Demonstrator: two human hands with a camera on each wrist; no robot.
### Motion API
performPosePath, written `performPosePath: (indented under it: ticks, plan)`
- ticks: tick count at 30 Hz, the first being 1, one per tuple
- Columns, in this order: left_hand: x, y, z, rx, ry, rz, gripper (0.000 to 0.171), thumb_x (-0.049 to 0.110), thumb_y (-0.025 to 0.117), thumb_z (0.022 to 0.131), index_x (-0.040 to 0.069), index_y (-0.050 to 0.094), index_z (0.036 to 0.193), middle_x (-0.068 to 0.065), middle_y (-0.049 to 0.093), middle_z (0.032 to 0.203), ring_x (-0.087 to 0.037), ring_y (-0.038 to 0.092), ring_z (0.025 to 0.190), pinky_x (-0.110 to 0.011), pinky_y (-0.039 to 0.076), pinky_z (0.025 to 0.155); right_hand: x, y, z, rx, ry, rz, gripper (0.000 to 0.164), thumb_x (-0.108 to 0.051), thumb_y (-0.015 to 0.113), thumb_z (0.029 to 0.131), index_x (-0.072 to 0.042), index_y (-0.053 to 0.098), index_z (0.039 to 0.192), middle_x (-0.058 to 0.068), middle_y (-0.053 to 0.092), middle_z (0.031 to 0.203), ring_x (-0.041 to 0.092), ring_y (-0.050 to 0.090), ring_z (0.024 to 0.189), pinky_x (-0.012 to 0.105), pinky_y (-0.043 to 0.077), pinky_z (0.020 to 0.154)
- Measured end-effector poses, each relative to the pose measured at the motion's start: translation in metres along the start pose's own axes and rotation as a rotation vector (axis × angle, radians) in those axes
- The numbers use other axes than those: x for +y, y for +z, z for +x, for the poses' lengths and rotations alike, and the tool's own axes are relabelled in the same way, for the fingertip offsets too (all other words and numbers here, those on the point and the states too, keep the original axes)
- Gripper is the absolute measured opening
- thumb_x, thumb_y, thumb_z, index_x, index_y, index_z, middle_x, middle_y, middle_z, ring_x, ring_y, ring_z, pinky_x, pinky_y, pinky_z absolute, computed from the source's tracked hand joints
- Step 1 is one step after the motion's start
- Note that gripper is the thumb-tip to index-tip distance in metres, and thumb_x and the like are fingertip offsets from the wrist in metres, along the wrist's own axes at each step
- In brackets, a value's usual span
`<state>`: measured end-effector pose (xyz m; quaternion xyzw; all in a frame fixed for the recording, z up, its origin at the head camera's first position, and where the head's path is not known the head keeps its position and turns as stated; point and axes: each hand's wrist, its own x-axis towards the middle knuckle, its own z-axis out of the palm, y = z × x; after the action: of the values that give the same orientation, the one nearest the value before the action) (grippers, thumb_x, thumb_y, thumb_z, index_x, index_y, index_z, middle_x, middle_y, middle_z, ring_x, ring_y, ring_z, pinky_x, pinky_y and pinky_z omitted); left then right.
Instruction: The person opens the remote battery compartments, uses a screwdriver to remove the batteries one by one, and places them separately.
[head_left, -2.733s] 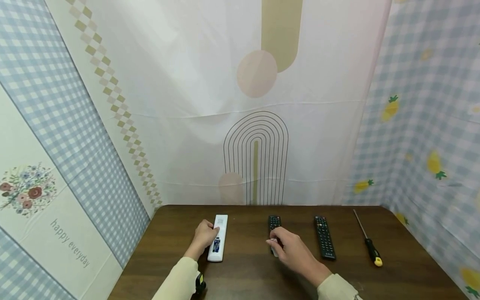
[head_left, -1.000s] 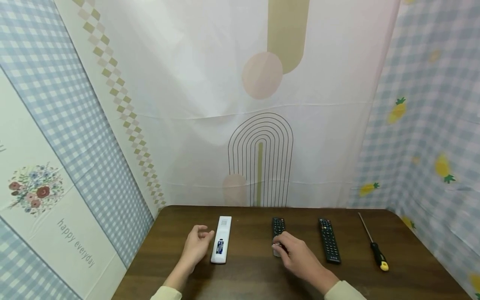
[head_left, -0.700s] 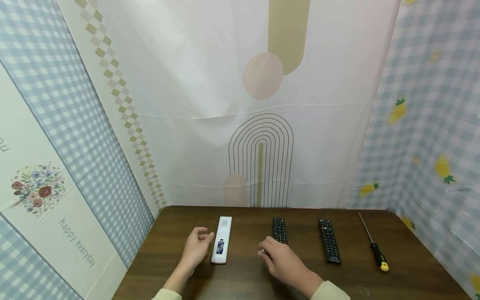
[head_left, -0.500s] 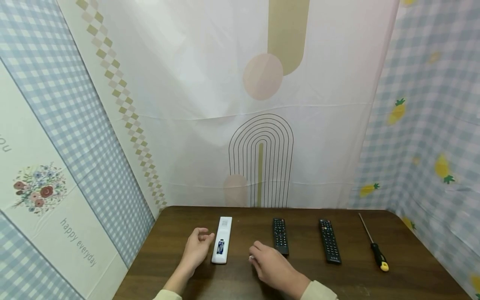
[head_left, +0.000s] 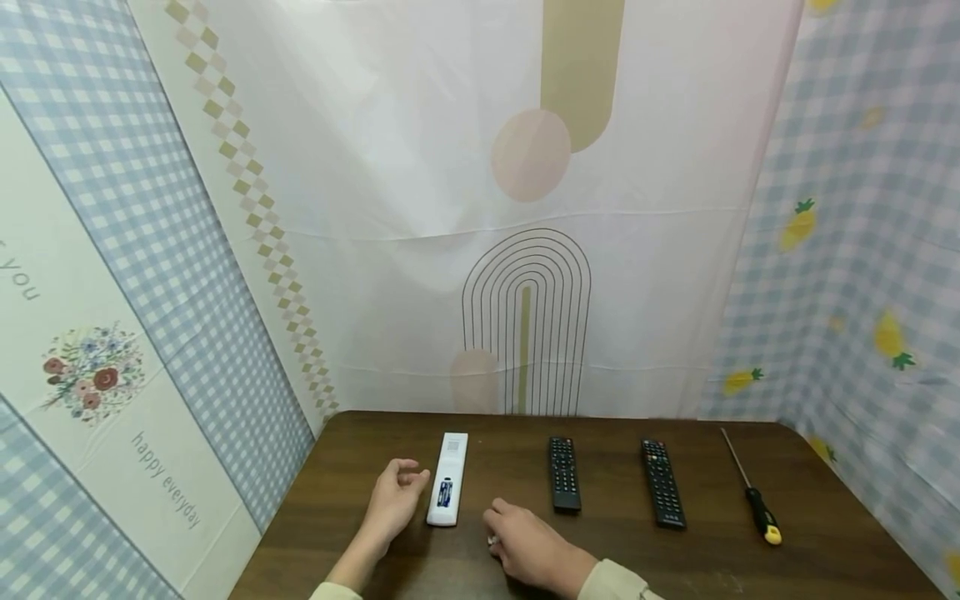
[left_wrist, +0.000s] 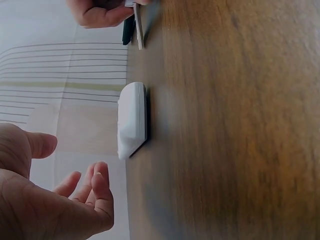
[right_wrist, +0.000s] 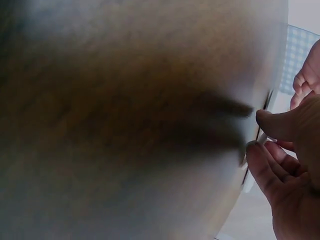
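Note:
A white remote control lies back up on the table, its battery compartment open and batteries showing. My left hand is just left of it, fingers loosely bent and holding nothing. In the left wrist view this hand stays apart from the white remote. To the right of the remote, my right hand pinches a thin white battery cover between thumb and fingers, low over the table. The head view shows little of the cover, as the fingers hide most of it.
Two black remote controls, one near the middle and one farther right, lie buttons up on the brown wooden table. A screwdriver with a black and yellow handle lies at the right. Patterned cloth hangs behind the table.
My left hand has let go of the white remote and drawn back left. My right hand has carried the battery cover from the middle black remote leftward and nearer, uncovering that remote.

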<state>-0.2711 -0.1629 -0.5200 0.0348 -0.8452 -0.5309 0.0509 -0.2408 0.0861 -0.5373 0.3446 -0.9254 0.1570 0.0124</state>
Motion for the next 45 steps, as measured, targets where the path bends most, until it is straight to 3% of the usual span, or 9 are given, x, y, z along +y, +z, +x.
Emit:
performPosePath:
  ticks: [6, 14, 21, 26, 28, 33, 36, 45]
  plan:
    - [0.001, 0.0, 0.0, -0.007, 0.004, 0.005, 0.04, 0.026, 0.069, 0.104, -0.001, 0.061, 0.133, -0.019, 0.075, 0.116, -0.027, 0.071, 0.106, -0.038, 0.056, 0.085, -0.001, 0.003, 0.002, 0.0, 0.014, 0.042, 0.019, -0.01, 0.078, 0.095, -0.019, 0.062, 0.095, -0.01, 0.054, 0.093, -0.003, 0.049, 0.075, 0.018, 0.048, 0.065]
    - [0.001, 0.001, -0.001, -0.018, 0.014, -0.003, 0.039, 0.025, 0.068, 0.105, -0.001, 0.062, 0.133, -0.018, 0.075, 0.116, -0.026, 0.07, 0.105, -0.037, 0.056, 0.084, 0.0, 0.011, 0.005, 0.069, -0.007, 0.014, 0.022, -0.011, 0.078, 0.095, -0.019, 0.059, 0.088, -0.009, 0.053, 0.088, 0.0, 0.049, 0.074, 0.019, 0.047, 0.064]
    - [0.0, 0.003, 0.001, -0.012, 0.02, 0.002, 0.037, 0.025, 0.068, 0.105, 0.0, 0.063, 0.13, -0.018, 0.075, 0.115, -0.026, 0.071, 0.105, -0.037, 0.056, 0.085, 0.01, 0.011, 0.011, 0.091, -0.019, 0.086, 0.023, -0.008, 0.077, 0.094, -0.016, 0.057, 0.086, -0.008, 0.05, 0.084, 0.0, 0.046, 0.072, 0.02, 0.045, 0.063]
    - [0.0, 0.005, 0.003, -0.017, 0.021, -0.023, 0.035, 0.024, 0.067, 0.105, -0.001, 0.064, 0.13, -0.019, 0.075, 0.116, -0.026, 0.072, 0.105, -0.038, 0.058, 0.086, 0.026, 0.023, 0.019, 0.166, -0.074, 0.077, 0.024, -0.006, 0.073, 0.094, -0.018, 0.053, 0.086, -0.008, 0.047, 0.083, 0.002, 0.043, 0.069, 0.024, 0.041, 0.058]
    - [-0.002, 0.006, 0.003, -0.017, 0.021, -0.03, 0.035, 0.024, 0.067, 0.106, -0.001, 0.064, 0.13, -0.018, 0.075, 0.115, -0.025, 0.072, 0.105, -0.037, 0.058, 0.086, 0.036, 0.039, 0.025, 0.184, -0.086, 0.041, 0.023, -0.009, 0.071, 0.096, -0.019, 0.052, 0.088, -0.008, 0.047, 0.084, 0.003, 0.043, 0.069, 0.026, 0.04, 0.057]
    - [-0.006, 0.008, 0.002, -0.023, 0.016, -0.034, 0.035, 0.024, 0.067, 0.106, -0.001, 0.064, 0.129, -0.017, 0.076, 0.113, -0.022, 0.072, 0.101, -0.036, 0.057, 0.084, 0.051, 0.067, 0.038, 0.129, -0.019, 0.036, 0.024, -0.013, 0.07, 0.1, -0.021, 0.049, 0.09, -0.008, 0.045, 0.087, 0.003, 0.042, 0.067, 0.023, 0.04, 0.057]
    - [-0.008, 0.01, 0.001, -0.022, 0.02, -0.041, 0.033, 0.024, 0.067, 0.106, -0.001, 0.064, 0.128, -0.016, 0.076, 0.112, -0.021, 0.071, 0.1, -0.035, 0.057, 0.083, 0.05, 0.064, 0.04, 0.088, 0.024, 0.072, 0.024, -0.014, 0.069, 0.101, -0.021, 0.048, 0.09, -0.008, 0.044, 0.087, 0.004, 0.042, 0.066, 0.023, 0.041, 0.058]
    - [-0.007, 0.013, 0.002, -0.014, 0.022, -0.059, 0.033, 0.023, 0.066, 0.106, -0.001, 0.065, 0.128, -0.016, 0.076, 0.113, -0.02, 0.073, 0.099, -0.033, 0.057, 0.084, 0.019, 0.02, 0.029, 0.075, 0.049, 0.048, 0.022, -0.011, 0.067, 0.102, -0.018, 0.049, 0.091, -0.006, 0.044, 0.088, 0.006, 0.045, 0.067, 0.027, 0.044, 0.058]
